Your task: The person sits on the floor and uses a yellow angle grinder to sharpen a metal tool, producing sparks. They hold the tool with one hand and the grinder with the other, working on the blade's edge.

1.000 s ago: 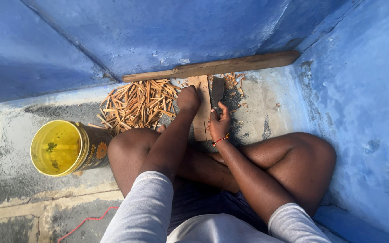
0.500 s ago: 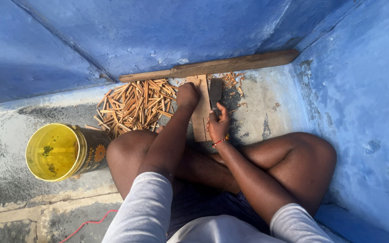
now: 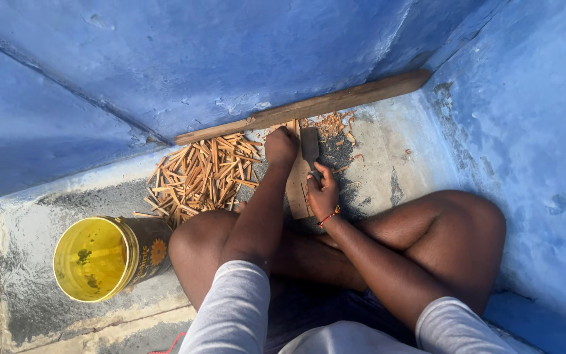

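a: while seated cross-legged, left hand fist-closed on wood piece atop board, 12 o'clock of knees.
b: right hand?
a: fingers wrapped on blade. sticks pile at 10 o'clock, yellow bucket at 8.

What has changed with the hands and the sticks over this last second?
Hardly anything. The left hand presses on the top of the flat wooden piece as before, and the right hand keeps its grip on the dark blade tool. The stick pile and yellow can lie unchanged; only the view shifted slightly.
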